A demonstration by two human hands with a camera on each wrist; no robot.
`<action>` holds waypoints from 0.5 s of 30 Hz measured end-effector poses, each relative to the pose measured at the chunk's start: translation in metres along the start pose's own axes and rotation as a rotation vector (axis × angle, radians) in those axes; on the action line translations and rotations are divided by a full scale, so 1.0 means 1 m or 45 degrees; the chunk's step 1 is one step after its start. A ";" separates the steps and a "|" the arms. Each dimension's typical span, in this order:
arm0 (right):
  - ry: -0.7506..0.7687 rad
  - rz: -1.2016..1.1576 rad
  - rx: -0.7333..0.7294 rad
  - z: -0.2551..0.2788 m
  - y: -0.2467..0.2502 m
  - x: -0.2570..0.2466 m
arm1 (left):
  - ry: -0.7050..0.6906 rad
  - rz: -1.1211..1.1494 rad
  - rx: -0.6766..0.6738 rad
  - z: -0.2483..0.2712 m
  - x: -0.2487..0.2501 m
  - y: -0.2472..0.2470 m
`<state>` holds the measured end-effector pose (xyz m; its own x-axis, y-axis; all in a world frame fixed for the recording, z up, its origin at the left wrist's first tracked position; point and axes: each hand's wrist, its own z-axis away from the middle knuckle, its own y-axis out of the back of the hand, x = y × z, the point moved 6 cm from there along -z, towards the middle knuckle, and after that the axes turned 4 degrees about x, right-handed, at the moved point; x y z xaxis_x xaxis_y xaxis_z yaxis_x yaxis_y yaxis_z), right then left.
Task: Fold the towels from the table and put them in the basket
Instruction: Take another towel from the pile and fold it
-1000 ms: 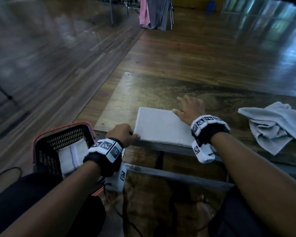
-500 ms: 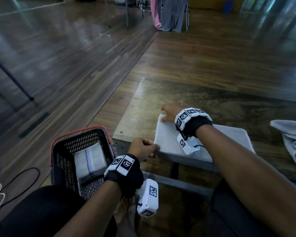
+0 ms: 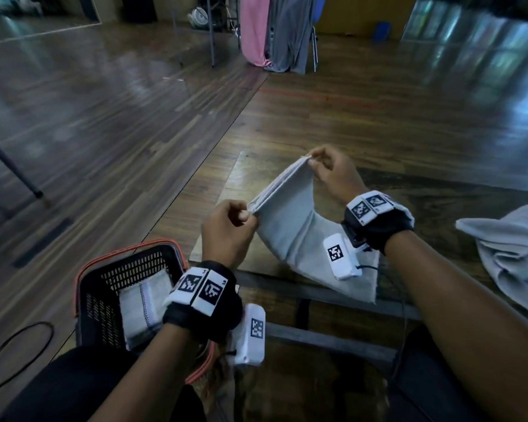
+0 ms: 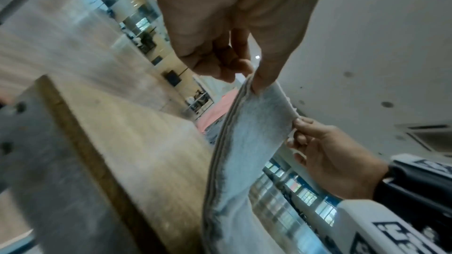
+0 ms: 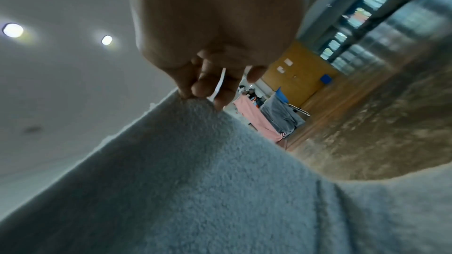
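Observation:
A folded pale grey towel (image 3: pixel 293 226) lies half on the wooden table (image 3: pixel 232 184), its left end raised off the top. My left hand (image 3: pixel 247 213) pinches the near corner of that raised end. At the far corner, my right hand (image 3: pixel 313 161) pinches the layered edge. The left wrist view shows the towel (image 4: pixel 247 142) stretched between my left hand (image 4: pixel 252 82) and my right hand (image 4: pixel 297 128). In the right wrist view my right hand (image 5: pixel 203 94) grips the towel (image 5: pixel 195 190). A black basket (image 3: pixel 104 287) with an orange rim stands at lower left and holds a folded white towel (image 3: pixel 144 303).
A crumpled grey towel (image 3: pixel 512 254) lies on the table at the right. Pink and grey cloths (image 3: pixel 272 28) hang on a rack at the back. A black cable (image 3: pixel 16 354) loops over the floor left of the basket, and a dark pole (image 3: pixel 9 166) slants down at far left.
The right hand went from the towel's right part to its far left corner. Both hands now pinch the left end and have lifted it off the table. The head view swung left.

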<state>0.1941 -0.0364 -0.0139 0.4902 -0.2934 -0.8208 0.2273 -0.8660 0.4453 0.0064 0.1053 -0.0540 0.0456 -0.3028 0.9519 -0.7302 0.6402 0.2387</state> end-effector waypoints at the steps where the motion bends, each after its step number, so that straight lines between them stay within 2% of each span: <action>1: -0.038 -0.091 -0.027 0.001 0.008 0.002 | -0.100 -0.042 -0.004 0.002 0.010 -0.002; 4: -0.173 -0.224 -0.135 0.012 0.024 0.013 | -0.391 -0.225 -0.110 0.020 0.034 -0.020; 6: -0.271 -0.242 -0.173 0.020 0.036 0.025 | -0.460 -0.209 -0.212 0.035 0.038 -0.039; 8: -0.388 -0.224 -0.231 0.029 0.043 0.039 | -0.444 -0.187 -0.311 0.047 0.034 -0.062; 11: -0.558 0.030 -0.294 0.044 0.049 0.073 | -0.475 -0.280 -0.551 0.066 0.021 -0.097; 13: -0.596 0.182 -0.304 0.053 0.052 0.093 | -0.587 -0.474 -0.717 0.081 0.010 -0.118; 15: -0.593 0.304 -0.342 0.061 0.053 0.107 | -0.699 -0.682 -0.811 0.093 0.001 -0.133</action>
<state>0.2073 -0.1385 -0.0993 0.1465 -0.6672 -0.7303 0.3911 -0.6391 0.6623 0.0404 -0.0464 -0.1026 -0.1768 -0.8441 0.5061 -0.1963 0.5341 0.8223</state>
